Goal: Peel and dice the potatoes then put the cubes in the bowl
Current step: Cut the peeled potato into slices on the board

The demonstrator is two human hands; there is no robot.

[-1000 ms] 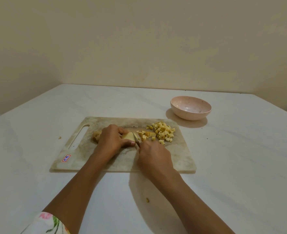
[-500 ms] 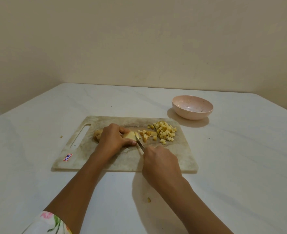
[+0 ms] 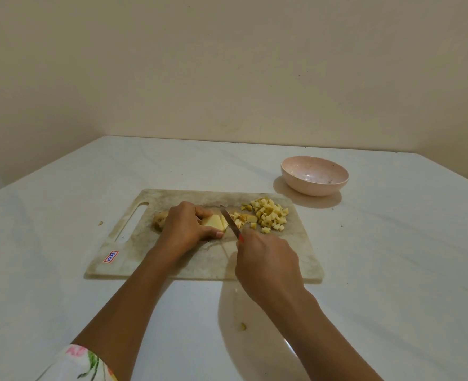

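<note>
Curls right hand (image 3: 265, 259) round knife (image 3: 231, 221), drawn back toward body versus a second ago with blade out at the cut face, pins part-sliced potato (image 3: 213, 222) under gripping left hand (image 3: 188, 228) on cutting board (image 3: 172, 198), leaves cubes (image 3: 271, 215) piled there short of empty bowl (image 3: 309, 188), so dicing midway.

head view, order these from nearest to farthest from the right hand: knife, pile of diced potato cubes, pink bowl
1. steel-bladed knife: held in the grip of the right hand.
2. pile of pale yellow potato cubes: on the far right corner of the stained cutting board, just beyond the hand.
3. round pink bowl: on the white table past the board, farthest.
</note>
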